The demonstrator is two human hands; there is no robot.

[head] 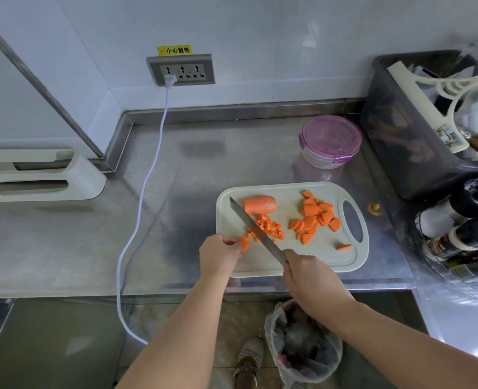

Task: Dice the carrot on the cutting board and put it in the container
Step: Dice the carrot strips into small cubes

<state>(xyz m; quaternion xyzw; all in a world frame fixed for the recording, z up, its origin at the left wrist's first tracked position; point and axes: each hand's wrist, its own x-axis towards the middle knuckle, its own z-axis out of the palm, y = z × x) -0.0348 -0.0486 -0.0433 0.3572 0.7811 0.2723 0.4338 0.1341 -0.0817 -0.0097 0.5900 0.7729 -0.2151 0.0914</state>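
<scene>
Dicing partway: left hand (219,255) pinches 1 slice (244,243), right hand (307,276) grips knife (256,230); stub (259,204), slices (314,217) uncut; upper-right container (330,140) lidded.

One board (310,259), one knife (256,228), one carrot stub (259,205), two carrot heaps (314,217), one lidded container (329,140), one three-outlet socket (181,70), one plug (170,80), and two hands, left hand (220,255) and right hand (309,276).

Illumination is bright, even and diffuse. Shadows are faint and soft-edged. The steel table (64,248) carries broad, hazy reflections and dull dark patches near the cutting board (344,259). Wide-angle distortion bends the wall rail (35,80) and stretches the right edge, where the bin (394,141) and bottles (456,240) appear smeared. The centre is sharp.
</scene>
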